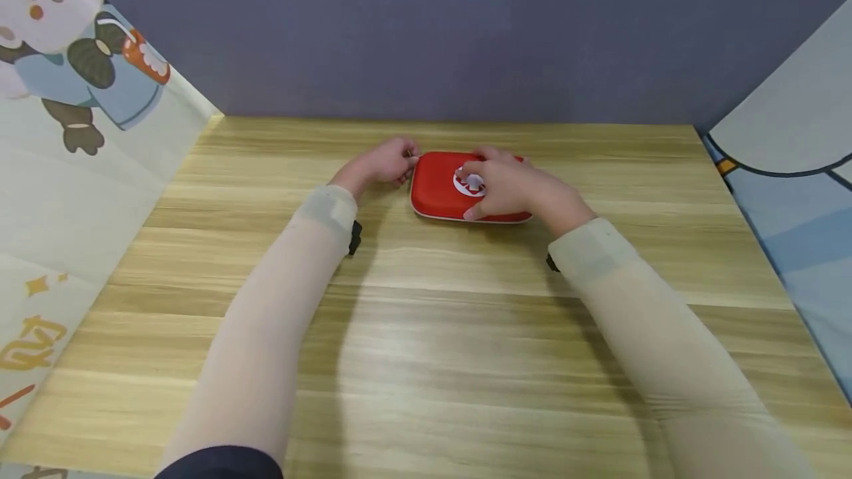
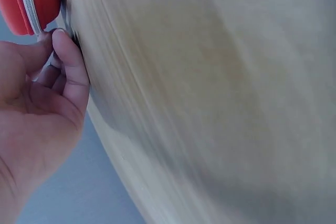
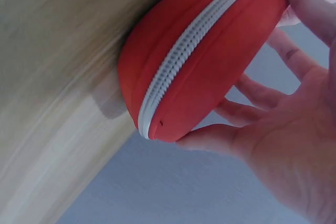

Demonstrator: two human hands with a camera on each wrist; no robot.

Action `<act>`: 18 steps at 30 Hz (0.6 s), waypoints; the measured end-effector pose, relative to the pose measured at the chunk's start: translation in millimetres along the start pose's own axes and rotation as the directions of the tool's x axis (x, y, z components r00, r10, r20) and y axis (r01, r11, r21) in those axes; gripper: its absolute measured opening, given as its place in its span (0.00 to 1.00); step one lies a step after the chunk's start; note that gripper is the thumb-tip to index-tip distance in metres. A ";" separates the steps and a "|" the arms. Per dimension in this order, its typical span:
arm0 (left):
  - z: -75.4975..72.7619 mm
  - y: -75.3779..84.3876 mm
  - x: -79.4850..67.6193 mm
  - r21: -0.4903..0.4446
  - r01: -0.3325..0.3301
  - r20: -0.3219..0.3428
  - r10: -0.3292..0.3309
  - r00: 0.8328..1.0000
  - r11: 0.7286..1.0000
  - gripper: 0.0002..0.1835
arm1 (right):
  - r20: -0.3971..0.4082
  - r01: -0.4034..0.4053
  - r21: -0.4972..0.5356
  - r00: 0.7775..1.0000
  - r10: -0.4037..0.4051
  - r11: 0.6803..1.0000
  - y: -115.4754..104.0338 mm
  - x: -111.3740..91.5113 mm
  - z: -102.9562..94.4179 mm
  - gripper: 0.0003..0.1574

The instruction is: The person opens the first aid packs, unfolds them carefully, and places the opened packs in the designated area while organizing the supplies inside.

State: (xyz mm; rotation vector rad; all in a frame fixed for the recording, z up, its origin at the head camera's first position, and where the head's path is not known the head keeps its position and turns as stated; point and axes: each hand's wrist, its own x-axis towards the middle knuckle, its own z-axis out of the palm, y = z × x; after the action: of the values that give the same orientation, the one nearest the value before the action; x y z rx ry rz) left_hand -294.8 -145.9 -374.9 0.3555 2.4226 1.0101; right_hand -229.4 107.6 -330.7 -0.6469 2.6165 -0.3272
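A red zip case (image 1: 435, 187) with a white round emblem lies on the wooden table, its lid closed. At its left end my left hand (image 1: 389, 161) pinches the zipper pull between thumb and index finger; the pull itself is mostly hidden by the fingertips. The left wrist view shows those pinching fingers (image 2: 65, 51) right at the end of the white zipper (image 2: 29, 3). Over the right part of the case, my right hand (image 1: 509, 187) spans the lid and holds it, thumb toward the near edge. In the right wrist view, zipper teeth (image 3: 181, 51) run along the side in a meshed line.
The wooden table (image 1: 426, 361) spreads out in front of the case. A dark grey-blue panel (image 1: 426, 35) rises behind it. Printed cartoon sheets stand at the left (image 1: 66, 191) and right (image 1: 792, 146).
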 end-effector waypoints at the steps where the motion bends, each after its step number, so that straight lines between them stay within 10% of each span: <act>1: 0.1 0.0 -0.8 0.003 0.005 0.001 -0.005 1.000 1.000 0.09 | -0.001 -0.002 0.005 1.000 0.002 1.000 -0.3 -0.1 0.6 0.47; 18: 8.8 -0.2 -18.2 0.072 0.019 -0.095 -0.012 0.995 0.997 0.09 | -0.015 -0.023 0.015 1.000 0.023 1.000 -2.0 -3.3 4.5 0.45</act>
State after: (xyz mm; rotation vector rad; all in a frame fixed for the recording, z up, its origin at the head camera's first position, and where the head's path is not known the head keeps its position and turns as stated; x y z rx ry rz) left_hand -274.7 -148.3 -374.3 0.3202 2.5484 0.9536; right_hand -224.0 106.9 -332.9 -0.6117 2.6314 -0.3455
